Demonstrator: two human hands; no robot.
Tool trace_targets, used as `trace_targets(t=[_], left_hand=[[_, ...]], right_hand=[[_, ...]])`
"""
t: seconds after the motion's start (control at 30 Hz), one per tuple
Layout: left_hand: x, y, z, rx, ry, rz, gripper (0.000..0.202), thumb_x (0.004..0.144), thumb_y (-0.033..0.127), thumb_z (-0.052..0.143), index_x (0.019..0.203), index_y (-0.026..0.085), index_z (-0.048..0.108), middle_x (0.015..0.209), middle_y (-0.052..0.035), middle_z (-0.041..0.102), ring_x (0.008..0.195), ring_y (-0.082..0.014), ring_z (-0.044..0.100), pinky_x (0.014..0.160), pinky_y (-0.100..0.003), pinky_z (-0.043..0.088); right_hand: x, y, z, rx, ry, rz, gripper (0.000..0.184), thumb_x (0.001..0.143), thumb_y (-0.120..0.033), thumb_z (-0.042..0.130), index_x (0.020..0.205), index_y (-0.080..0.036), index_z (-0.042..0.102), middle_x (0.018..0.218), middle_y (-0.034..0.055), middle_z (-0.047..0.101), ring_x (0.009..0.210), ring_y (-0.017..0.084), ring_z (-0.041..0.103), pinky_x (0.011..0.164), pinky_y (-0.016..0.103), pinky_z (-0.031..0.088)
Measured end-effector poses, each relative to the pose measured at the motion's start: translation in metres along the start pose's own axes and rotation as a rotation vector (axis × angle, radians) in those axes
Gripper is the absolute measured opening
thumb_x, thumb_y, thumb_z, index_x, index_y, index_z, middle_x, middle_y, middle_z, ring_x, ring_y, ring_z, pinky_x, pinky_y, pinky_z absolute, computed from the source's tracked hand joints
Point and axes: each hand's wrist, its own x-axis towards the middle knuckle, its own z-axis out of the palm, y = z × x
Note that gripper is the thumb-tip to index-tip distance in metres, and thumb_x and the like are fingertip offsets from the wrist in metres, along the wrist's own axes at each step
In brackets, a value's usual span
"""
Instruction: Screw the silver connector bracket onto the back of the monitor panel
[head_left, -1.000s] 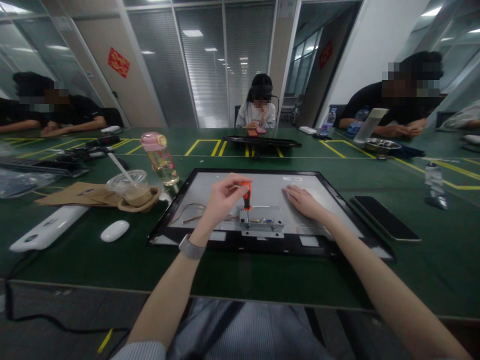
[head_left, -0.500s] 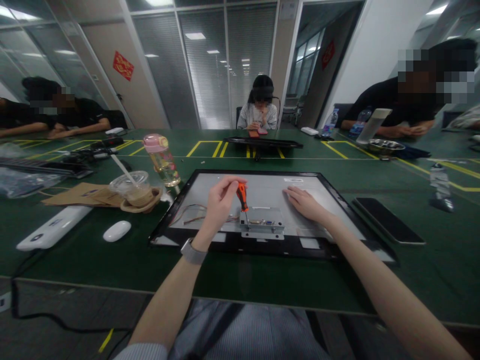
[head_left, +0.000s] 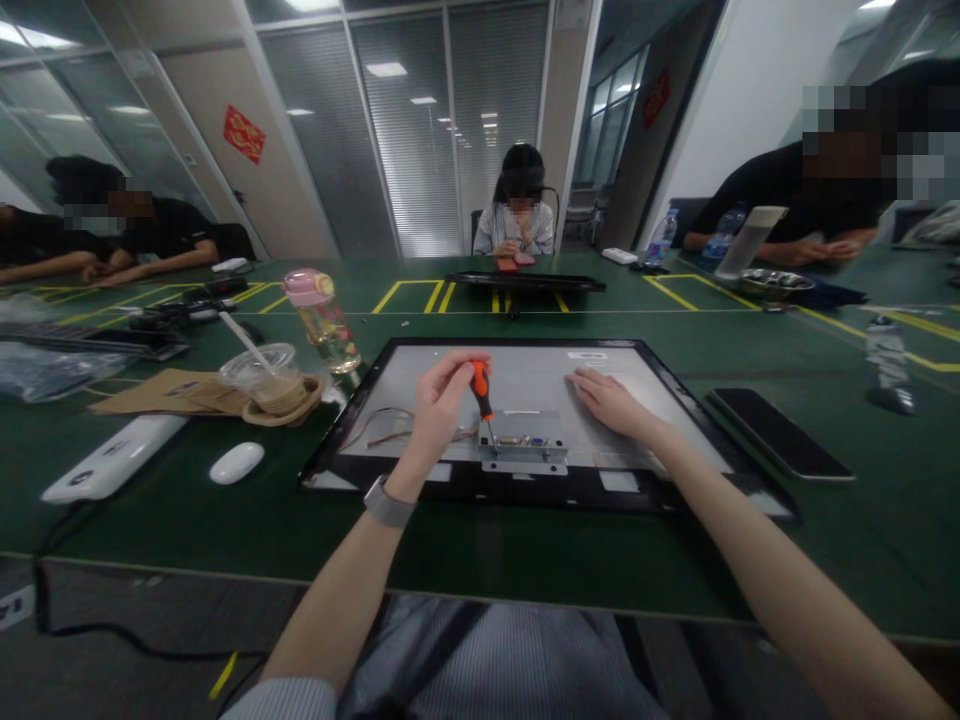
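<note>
My left hand (head_left: pixel 442 397) is closed on the orange and black handle of a screwdriver (head_left: pixel 481 390). The screwdriver stands nearly upright, its shaft reaching down to the left part of a metal bracket with ports (head_left: pixel 523 455); whether the tip sits in a screw is too small to tell. That bracket lies at the near edge of a flat display panel (head_left: pixel 517 375) with a black frame and grey back. My right hand (head_left: pixel 611 402) rests flat on the panel's back, right of the bracket, fingers stretched out. Thin cables (head_left: pixel 386 432) run along the panel left of the bracket.
Left of the panel are a pink-lidded bottle (head_left: pixel 324 320), an iced-drink cup (head_left: pixel 262 375), a paper bag (head_left: pixel 161 392), a white earbud case (head_left: pixel 237 463) and a white power bank (head_left: pixel 112 460). A black phone (head_left: pixel 780 432) lies to the right. Several people sit around the table.
The view has shifted very slightly. My left hand still holds the screwdriver at the bracket, and my right hand stays on the panel.
</note>
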Motion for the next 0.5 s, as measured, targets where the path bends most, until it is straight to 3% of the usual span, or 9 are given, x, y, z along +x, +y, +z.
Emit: trace_targets(t=[0.2,0.4,0.5], left_hand=[[0.0,0.003,0.002,0.084,0.048,0.029,0.014,0.089,0.033,0.071,0.095,0.022,0.077,0.091,-0.0025,0.061,0.071,-0.0098,0.063,0.065,-0.023,0.056],[-0.001,-0.005,-0.002,0.039,0.043,-0.027,0.022,0.096,0.033,0.059,0.104,0.021,0.076,0.095,-0.0055,0.072,0.088,-0.0157,0.07,0.082,-0.029,0.058],[-0.001,-0.007,-0.003,0.003,0.038,-0.038,0.023,0.097,0.032,0.057,0.103,0.021,0.076,0.094,-0.0053,0.072,0.088,-0.0152,0.07,0.083,-0.029,0.057]], right_hand=[[0.0,-0.001,0.001,-0.006,-0.004,0.015,0.05,0.103,-0.029,0.034,0.147,-0.021,0.056,0.155,0.0145,0.053,0.145,0.031,0.045,0.118,0.054,0.037],[-0.001,-0.004,-0.001,0.019,-0.009,0.033,0.05,0.103,-0.03,0.034,0.148,-0.022,0.055,0.156,0.0136,0.052,0.147,0.033,0.043,0.119,0.056,0.036],[-0.001,-0.005,-0.001,0.014,-0.01,0.024,0.051,0.103,-0.03,0.033,0.148,-0.021,0.055,0.156,0.0141,0.052,0.147,0.033,0.043,0.118,0.057,0.036]])
